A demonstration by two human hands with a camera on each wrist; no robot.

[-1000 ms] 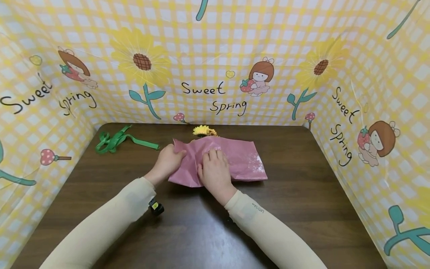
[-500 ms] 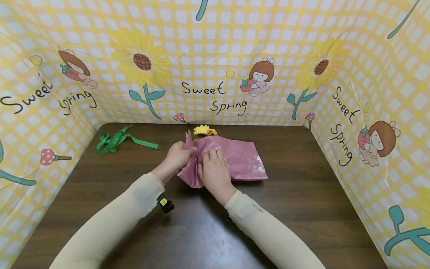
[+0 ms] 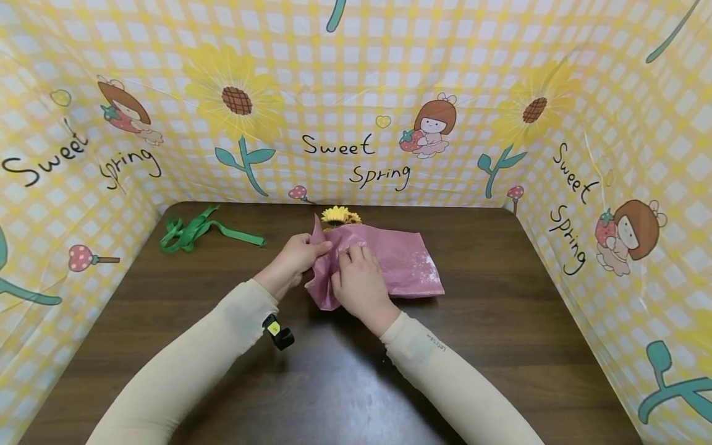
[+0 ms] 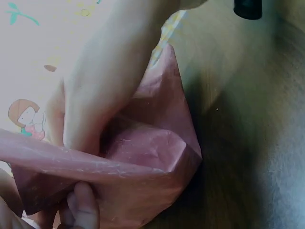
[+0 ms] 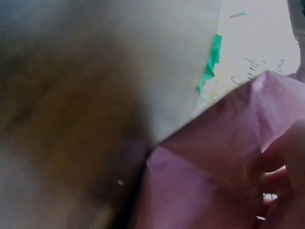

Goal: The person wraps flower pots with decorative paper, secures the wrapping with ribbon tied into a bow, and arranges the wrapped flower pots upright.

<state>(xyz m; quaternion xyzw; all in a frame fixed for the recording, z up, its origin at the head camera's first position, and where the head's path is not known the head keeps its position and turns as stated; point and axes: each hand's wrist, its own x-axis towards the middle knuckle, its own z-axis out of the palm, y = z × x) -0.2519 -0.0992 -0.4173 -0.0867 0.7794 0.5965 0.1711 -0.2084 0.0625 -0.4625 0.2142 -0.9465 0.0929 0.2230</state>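
Note:
A sheet of pink wrapping paper (image 3: 408,259) with a white speckled patch at its right end lies in the middle of the table. Yellow artificial flowers (image 3: 336,215) show beyond its far edge; their stems are hidden by the paper. My left hand (image 3: 295,258) pinches the paper's left side, which stands raised and folded, thumb on top. With bent fingers my right hand (image 3: 364,284) holds the paper down at its centre. In the left wrist view the right hand (image 4: 100,90) reaches behind the raised fold, its fingertips hidden.
A loose heap of green ribbon (image 3: 191,232) lies at the back left of the dark wooden table (image 3: 489,340). Yellow checked cloth (image 3: 356,80) walls the table at the back and both sides. A small black camera (image 3: 280,334) sits at the left wrist.
My left hand has moved right, folding the paper's left side up and inward toward the right hand. The right hand stays nearly in place. Flowers and ribbon have not moved.

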